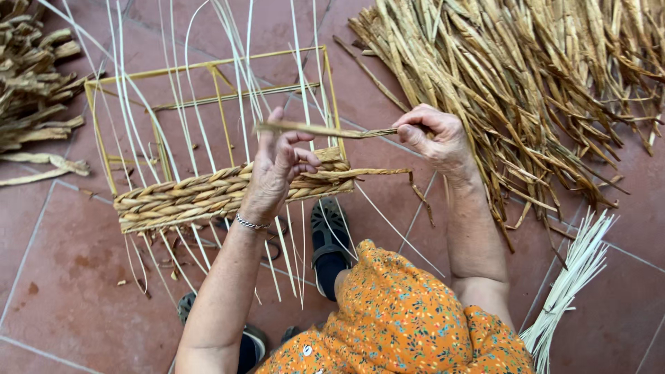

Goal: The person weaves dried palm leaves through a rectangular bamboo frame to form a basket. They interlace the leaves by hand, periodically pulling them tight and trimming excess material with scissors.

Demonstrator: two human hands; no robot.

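Observation:
A yellow wire basket frame (208, 69) lies on the red tiled floor, with thin pale canes (190, 104) running through it. Its near side carries a few rows of twisted straw weave (180, 197). My left hand (277, 166) and my right hand (433, 135) both pinch one dried straw strand (325, 129), stretched level between them just above the weave. Another twisted strand (374, 172) sticks out to the right from the weave's end.
A big heap of dried straw (526, 83) fills the upper right. A smaller heap (31, 83) lies at the left edge. A bundle of pale canes (571, 277) rests at the lower right. My dark shoe (329, 235) sits below the frame.

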